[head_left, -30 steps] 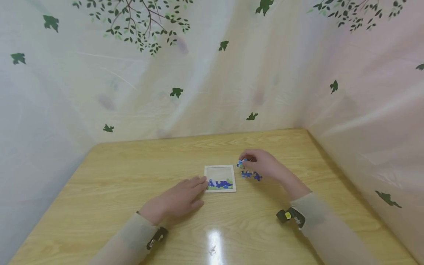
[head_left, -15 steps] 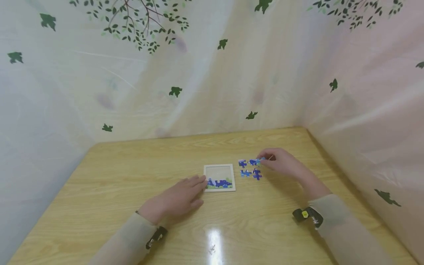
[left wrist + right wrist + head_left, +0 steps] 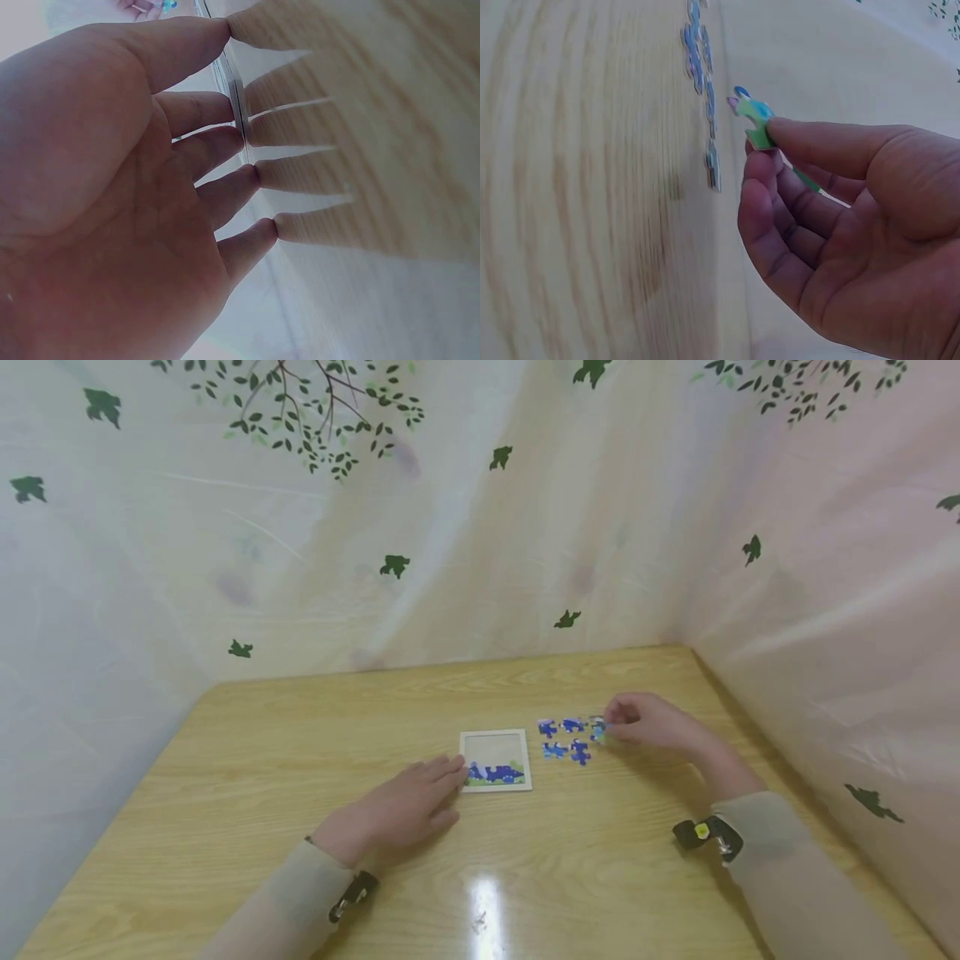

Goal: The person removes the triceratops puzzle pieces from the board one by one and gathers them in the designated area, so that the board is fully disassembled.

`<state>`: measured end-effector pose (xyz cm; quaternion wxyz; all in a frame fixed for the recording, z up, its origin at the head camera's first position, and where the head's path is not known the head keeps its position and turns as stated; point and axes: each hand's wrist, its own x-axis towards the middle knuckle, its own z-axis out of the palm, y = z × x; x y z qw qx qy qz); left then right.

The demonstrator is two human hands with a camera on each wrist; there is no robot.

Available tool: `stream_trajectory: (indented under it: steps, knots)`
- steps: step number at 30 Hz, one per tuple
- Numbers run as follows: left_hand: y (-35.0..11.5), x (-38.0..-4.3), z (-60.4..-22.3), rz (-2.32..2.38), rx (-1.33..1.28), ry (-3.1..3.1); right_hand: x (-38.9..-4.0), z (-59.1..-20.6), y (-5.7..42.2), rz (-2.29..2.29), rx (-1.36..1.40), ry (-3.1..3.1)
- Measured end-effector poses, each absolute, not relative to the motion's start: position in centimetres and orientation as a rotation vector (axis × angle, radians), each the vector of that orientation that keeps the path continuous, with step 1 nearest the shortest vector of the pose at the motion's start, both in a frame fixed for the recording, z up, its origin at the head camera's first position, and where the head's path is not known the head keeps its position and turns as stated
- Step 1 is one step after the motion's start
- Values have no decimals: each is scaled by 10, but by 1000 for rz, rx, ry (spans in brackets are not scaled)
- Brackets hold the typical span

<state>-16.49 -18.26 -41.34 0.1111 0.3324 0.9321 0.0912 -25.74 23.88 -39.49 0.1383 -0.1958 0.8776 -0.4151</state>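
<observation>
Left hand [image 3: 397,800] straight-fingered against frame [image 3: 528,763], likely bracing it. Right hand [image 3: 658,727] pinches piece [image 3: 760,120] by end (shape exposed); loose pieces [image 3: 580,752] spread, probably for viewing.

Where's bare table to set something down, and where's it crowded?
Bare wood lies left of the left hand, behind the white frame up to the backdrop, and between the forearms. It is crowded just right of the frame: loose puzzle pieces lie there, beside the right hand, which pinches another piece.
</observation>
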Motion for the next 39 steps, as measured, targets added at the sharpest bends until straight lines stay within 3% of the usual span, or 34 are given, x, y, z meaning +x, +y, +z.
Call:
stream_trajectory:
  steps: [39]
  knots:
    - [-181,-165,-414,281,975,2737,-262,-409,241,-980,-597,2611]
